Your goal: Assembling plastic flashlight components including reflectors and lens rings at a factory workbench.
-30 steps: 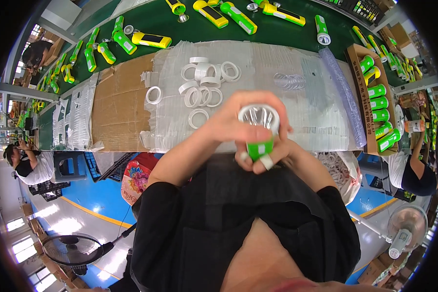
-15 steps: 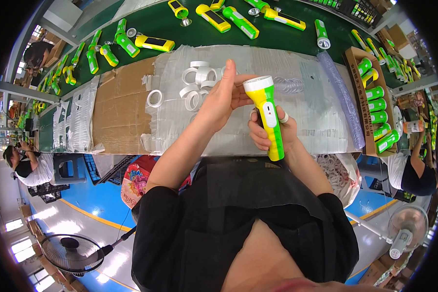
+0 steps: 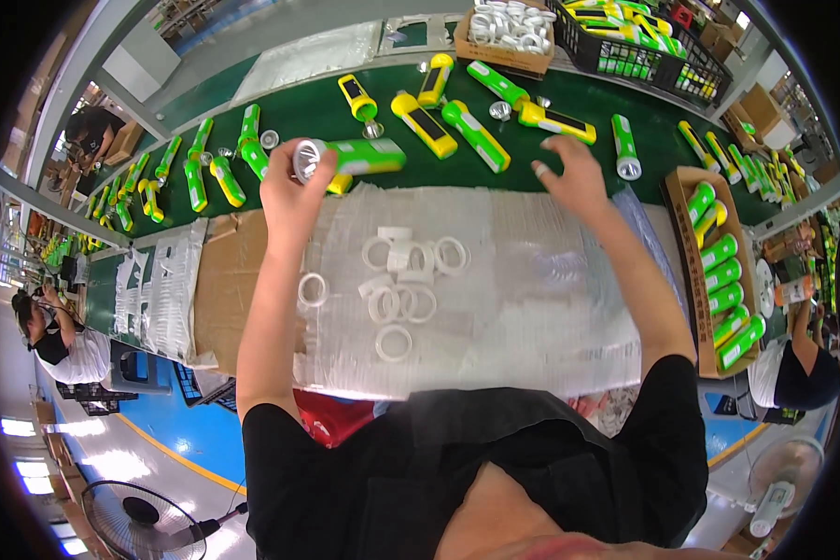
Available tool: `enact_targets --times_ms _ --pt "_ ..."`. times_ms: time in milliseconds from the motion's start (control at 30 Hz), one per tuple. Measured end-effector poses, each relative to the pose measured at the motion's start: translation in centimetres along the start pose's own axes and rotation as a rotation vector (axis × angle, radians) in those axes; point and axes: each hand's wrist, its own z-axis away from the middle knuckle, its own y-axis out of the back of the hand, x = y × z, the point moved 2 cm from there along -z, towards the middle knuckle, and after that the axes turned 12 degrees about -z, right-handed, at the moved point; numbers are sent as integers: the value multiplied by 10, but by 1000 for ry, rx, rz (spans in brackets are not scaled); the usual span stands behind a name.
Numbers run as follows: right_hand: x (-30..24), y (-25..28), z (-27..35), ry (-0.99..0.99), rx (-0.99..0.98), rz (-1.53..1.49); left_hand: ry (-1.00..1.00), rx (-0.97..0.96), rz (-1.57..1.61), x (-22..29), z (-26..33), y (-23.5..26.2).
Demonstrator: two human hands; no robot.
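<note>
My left hand (image 3: 294, 191) is closed around the white head of a green and yellow flashlight (image 3: 369, 155). The flashlight lies sideways above the near edge of the green belt, its lens end toward my left and its body slightly blurred. My right hand (image 3: 577, 177) reaches over the belt with thumb and fingers apart and nothing in it. Just beyond its fingertips lies a yellow-green flashlight (image 3: 558, 122). Between my arms, white rings (image 3: 394, 343) lie loosely grouped on the plastic-covered cardboard (image 3: 504, 345). Clear rings (image 3: 560, 271) lie to their right.
Several flashlights (image 3: 476, 135) lie along the green belt (image 3: 317, 112). A cardboard box (image 3: 695, 271) holding flashlights stands at the right. Beyond the belt are a box of white rings (image 3: 509, 61) and a black crate (image 3: 625, 70). People work at left and right; fans stand behind.
My left hand has taken the flashlight by its head and carried it left and away over the belt. My right hand has released it and reached forward to the right. The view has tilted up.
</note>
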Motion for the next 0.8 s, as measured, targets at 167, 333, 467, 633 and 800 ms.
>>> enact_targets --times_ms 167,333,467,633,800 --pt "88 -26 -78 -234 -357 341 -161 206 -515 -88 -79 -52" --pt "101 -42 -98 -236 -475 432 -259 -98 -801 -134 -99 -87" --pt "108 -39 -82 -250 -489 363 -459 -104 -415 -62 -87 -123" --pt "38 0 -54 -131 -312 173 -417 -418 75 51 -23 -150" --pt "-64 29 -5 -96 -234 -46 -150 -661 313 86 39 -157"
